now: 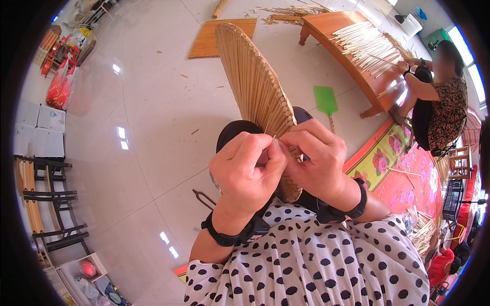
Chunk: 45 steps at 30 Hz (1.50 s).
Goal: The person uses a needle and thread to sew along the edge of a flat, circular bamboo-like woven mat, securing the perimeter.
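Observation:
A large pleated straw piece (250, 76), stiff and rounded with a knotted, looped edge, stands tilted on my lap between my knees. Above its near part, my left hand (244, 166) and my right hand (319, 155) meet, both closed in a pinch with the fingertips almost touching. A tiny pale tip shows between them, too small to name. The right hand's lower fingers are next to the looped edge and cover part of it. I cannot tell whether they press on it.
A wooden table (326, 35) at the far right bears many pale straw stalks (365, 46); another person (444, 102) sits there handling them. A green fly swatter (325, 100) and a bamboo mat (204, 43) lie on the floor. Dark looped handles (204, 199) show beside my left wrist.

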Available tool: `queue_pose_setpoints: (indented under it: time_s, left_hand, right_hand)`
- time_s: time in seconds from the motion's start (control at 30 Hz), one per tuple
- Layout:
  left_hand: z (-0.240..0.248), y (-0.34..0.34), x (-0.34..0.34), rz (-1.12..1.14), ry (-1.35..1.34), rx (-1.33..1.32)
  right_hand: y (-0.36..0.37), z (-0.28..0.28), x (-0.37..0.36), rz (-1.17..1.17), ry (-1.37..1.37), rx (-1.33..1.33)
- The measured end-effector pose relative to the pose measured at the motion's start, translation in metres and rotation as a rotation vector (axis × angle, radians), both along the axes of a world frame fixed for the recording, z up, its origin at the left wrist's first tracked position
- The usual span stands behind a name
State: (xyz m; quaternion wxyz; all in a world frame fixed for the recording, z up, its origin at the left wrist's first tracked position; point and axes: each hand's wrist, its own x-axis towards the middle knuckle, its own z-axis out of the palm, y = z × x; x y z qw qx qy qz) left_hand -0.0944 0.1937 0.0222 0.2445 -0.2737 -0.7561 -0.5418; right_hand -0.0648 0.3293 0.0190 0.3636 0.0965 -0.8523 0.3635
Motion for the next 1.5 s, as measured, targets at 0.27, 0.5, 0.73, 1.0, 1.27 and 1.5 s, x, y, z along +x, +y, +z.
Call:
queue_pose_setpoints:
  time_s: [0.27,0.5,0.73,1.0,1.27,1.5]
  left_hand:
    - [0.0022,0.0007,0.0009,-0.008,-0.033,0.015]
    - [0.0017,0.0009,0.0013,-0.006,-0.023,0.002]
    - [0.0020,0.0005,0.0021,-0.007,-0.016,-0.006]
    - [0.0024,-0.0013,0.0025,-0.003,0.005,-0.035]
    - [0.0012,-0.0011,0.0020,-0.030,-0.007,-0.019]
    - [0.0009,-0.0006,0.0028,-0.028,-0.021,0.002]
  right_hand:
    - [0.0005,0.0018,0.0002,-0.015,0.029,0.032]
    - [0.0024,0.0022,-0.0001,-0.009,0.051,0.059]
    - [0.0019,0.0031,0.0008,-0.019,0.041,0.056]
    - [0.0018,0.0050,0.0006,-0.009,0.051,0.061]
    - [0.0025,0.0037,0.0015,-0.007,0.050,0.058]
    - [0.0022,0.0045,0.0013,0.002,0.057,0.060]
